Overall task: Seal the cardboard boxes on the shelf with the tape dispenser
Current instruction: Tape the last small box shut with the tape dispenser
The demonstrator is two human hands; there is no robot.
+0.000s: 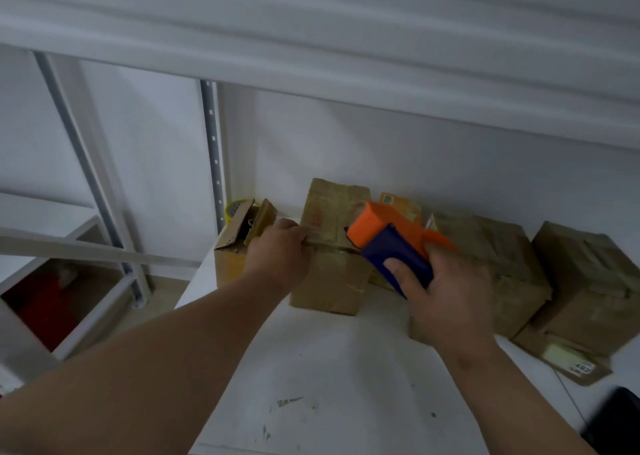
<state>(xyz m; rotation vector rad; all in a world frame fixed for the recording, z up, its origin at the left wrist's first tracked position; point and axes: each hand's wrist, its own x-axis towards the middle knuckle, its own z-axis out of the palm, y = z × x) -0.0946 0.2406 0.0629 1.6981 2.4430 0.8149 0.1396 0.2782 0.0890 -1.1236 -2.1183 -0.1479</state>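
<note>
Box (pixel 329 247) print: red, perhaps lettering, unreadable

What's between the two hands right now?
In the head view, the taped box spans between left hand and right hand, which holds the tape dispenser.

5 cardboard boxes (pixel 332 247), 1 tape dispenser (pixel 391 243), 1 tape roll (pixel 232 209), 2 hands (pixel 277 254).
</note>
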